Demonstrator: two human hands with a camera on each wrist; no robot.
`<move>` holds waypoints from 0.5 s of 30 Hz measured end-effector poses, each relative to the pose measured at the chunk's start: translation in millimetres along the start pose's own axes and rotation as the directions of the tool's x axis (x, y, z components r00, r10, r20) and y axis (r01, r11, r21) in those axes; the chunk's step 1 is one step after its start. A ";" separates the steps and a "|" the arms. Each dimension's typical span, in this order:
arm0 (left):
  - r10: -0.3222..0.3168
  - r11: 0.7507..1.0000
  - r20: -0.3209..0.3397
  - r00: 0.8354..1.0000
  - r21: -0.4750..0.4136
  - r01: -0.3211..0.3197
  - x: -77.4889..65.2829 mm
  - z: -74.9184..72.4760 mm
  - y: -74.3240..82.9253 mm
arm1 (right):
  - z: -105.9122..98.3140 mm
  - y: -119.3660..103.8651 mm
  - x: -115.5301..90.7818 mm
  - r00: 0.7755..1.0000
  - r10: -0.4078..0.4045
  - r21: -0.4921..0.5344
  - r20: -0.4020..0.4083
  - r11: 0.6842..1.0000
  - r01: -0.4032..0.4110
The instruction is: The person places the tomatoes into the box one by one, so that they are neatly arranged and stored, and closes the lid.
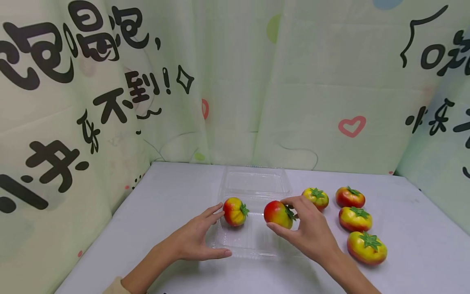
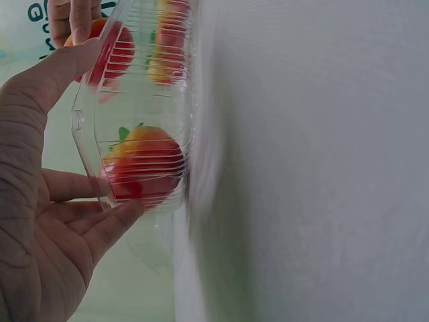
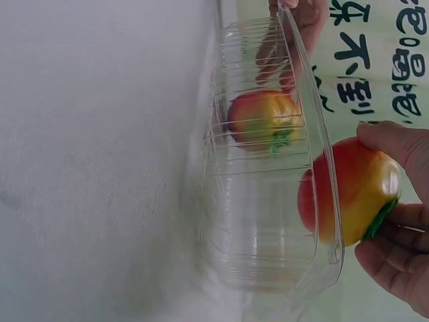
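A clear plastic clamshell box (image 1: 257, 249) lies on the table with its lid (image 1: 257, 181) folded back. Inside, toward its left side, sits a red-and-yellow tomato (image 1: 235, 212) with a green leafy top. My left hand (image 1: 196, 237) is at the box's left front corner, thumb by the front rim and outstretched fingers touching the left side. My right hand (image 1: 310, 226) pinches another tomato (image 3: 355, 194) between thumb and fingers. That tomato is tilted, its green top toward the fingers, and is held above the right part of the box, at rim height in the right wrist view.
Right of the box stand several more tomatoes: one behind my right hand (image 1: 315, 198), and a column of a back one (image 1: 350, 197), a middle one (image 1: 355, 219) and a front one (image 1: 367, 248). A printed curtain (image 1: 238, 81) encloses the white table (image 1: 176, 179).
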State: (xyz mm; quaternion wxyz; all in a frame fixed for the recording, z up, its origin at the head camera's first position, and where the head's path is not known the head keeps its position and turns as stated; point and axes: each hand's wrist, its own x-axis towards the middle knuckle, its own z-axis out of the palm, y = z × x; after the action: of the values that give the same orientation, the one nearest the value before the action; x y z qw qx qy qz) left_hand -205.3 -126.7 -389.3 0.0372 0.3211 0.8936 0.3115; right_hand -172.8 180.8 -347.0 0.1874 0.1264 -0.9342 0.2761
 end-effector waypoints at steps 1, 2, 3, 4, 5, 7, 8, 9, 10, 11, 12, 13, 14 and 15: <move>-0.002 1.000 0.001 1.000 0.001 0.002 -0.1 0.0 0.1 | 0.9 -0.6 -0.2 1.000 0.004 0.002 0.004 1.000 -0.004; -0.003 1.000 0.003 1.000 0.000 0.003 -0.1 -0.1 0.2 | 1.7 -1.2 -0.3 1.000 0.007 0.003 0.006 1.000 -0.007; -0.004 1.000 0.004 1.000 0.002 0.004 0.0 -0.1 0.2 | 2.5 -1.7 -0.5 1.000 0.008 0.005 0.007 1.000 -0.008; -0.005 1.000 0.005 1.000 0.001 0.005 0.1 -0.1 0.2 | 3.3 -2.2 -0.6 1.000 0.006 0.006 0.007 1.000 -0.006; -0.007 1.000 0.006 1.000 0.003 0.007 0.3 -0.1 0.3 | 4.1 -2.6 -0.8 1.000 0.003 0.006 0.006 1.000 -0.004; -0.011 1.000 0.009 1.000 0.006 0.011 0.6 -0.1 0.4 | 5.4 -3.6 -1.0 1.000 -0.005 0.007 0.002 1.000 0.005; -0.013 1.000 0.010 1.000 0.007 0.013 0.8 0.0 0.5 | 6.2 -4.1 -1.0 1.000 -0.010 0.006 0.001 1.000 0.010; -0.015 1.000 0.012 1.000 0.009 0.015 1.0 0.0 0.7 | 7.0 -4.7 -1.1 1.000 -0.015 0.008 0.002 1.000 0.015; -0.018 1.000 0.014 1.000 0.009 0.018 1.1 0.1 0.8 | 7.8 -5.4 -1.2 1.000 -0.019 0.010 0.002 1.000 0.019; -0.020 1.000 0.015 1.000 0.011 0.020 1.1 0.0 1.0 | 8.6 -6.0 -1.2 1.000 -0.023 0.014 0.002 1.000 0.023; -0.021 1.000 0.015 1.000 0.010 0.021 1.0 0.0 1.1 | 9.4 -6.7 -1.2 1.000 -0.028 0.018 0.003 0.999 0.028; -0.022 1.000 0.015 1.000 0.010 0.022 1.0 -0.2 1.2 | 10.3 -7.3 -1.3 0.999 -0.032 0.022 0.003 0.999 0.032; -0.022 1.000 0.014 1.000 0.009 0.021 0.9 -0.3 1.2 | 11.3 -8.0 -1.4 0.999 -0.036 0.025 0.004 0.999 0.036; -0.020 1.000 0.013 1.000 0.007 0.020 0.8 -0.4 1.2 | 12.5 -8.6 -1.6 0.999 -0.039 0.028 0.006 0.999 0.039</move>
State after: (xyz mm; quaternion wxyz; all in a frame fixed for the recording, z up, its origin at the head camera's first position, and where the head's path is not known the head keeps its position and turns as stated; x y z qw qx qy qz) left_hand -205.4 -125.7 -388.1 0.0451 0.3143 0.8975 0.3060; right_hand -172.0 167.0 -353.4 0.1878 0.1480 -0.9283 0.2849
